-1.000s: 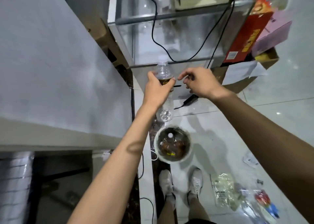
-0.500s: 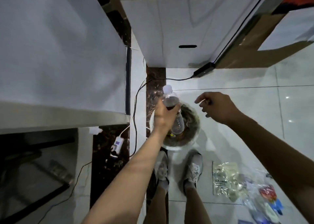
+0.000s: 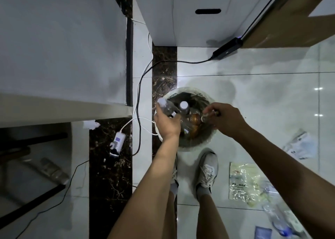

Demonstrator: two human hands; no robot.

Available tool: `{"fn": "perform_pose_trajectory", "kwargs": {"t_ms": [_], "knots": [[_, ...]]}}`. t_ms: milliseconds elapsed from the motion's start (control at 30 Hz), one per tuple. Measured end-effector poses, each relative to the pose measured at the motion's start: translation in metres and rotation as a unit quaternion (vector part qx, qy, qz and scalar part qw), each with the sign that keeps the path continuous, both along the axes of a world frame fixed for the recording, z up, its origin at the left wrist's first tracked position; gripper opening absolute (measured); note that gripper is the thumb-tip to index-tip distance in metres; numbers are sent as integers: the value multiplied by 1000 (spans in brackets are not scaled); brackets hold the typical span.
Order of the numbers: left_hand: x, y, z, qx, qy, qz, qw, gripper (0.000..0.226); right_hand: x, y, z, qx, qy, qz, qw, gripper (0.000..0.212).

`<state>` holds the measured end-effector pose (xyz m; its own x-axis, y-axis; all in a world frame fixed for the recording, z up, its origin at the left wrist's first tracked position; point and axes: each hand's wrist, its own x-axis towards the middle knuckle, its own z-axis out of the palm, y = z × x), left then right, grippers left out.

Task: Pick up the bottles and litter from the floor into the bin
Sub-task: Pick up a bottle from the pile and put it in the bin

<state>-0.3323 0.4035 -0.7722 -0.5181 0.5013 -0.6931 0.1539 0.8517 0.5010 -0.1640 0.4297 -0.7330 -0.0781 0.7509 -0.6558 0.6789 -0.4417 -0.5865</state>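
Observation:
A round white bin (image 3: 188,89) with a dark liner stands on the tiled floor just ahead of my shoes. Inside lie a bottle with a white cap (image 3: 184,106) and a brown bottle (image 3: 192,121). My left hand (image 3: 167,125) grips a clear plastic bottle (image 3: 166,106), tilted, with its white cap over the bin's left rim. My right hand (image 3: 225,119) hovers over the bin's right side, its fingers pinched on a small piece of litter (image 3: 205,118). On the floor to my right lie a clear plastic bag (image 3: 243,182), a white wrapper (image 3: 299,146) and another clear bottle (image 3: 279,218).
A power strip (image 3: 117,142) and several cables run over the dark floor strip left of the bin. A black adapter (image 3: 226,48) lies by the white cabinet (image 3: 181,21) behind it. A grey counter (image 3: 59,57) fills the left. A blue packet (image 3: 262,232) lies bottom right.
My view tipped down to the floor. Both hands came down from chest height to the bin, and the bottle in my left hand now tilts over the rim.

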Motion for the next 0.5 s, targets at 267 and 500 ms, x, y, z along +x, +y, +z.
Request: {"fn": "perform_pose_trajectory", "kwargs": {"t_ms": [267, 500], "knots": [[-18, 21, 16, 94, -44, -5, 995, 66, -24, 9, -10, -43, 15, -78, 996, 28], [-28, 28, 16, 117, -54, -23, 991, 64, -29, 8, -26, -116, -11, -125, 985, 37]]}}
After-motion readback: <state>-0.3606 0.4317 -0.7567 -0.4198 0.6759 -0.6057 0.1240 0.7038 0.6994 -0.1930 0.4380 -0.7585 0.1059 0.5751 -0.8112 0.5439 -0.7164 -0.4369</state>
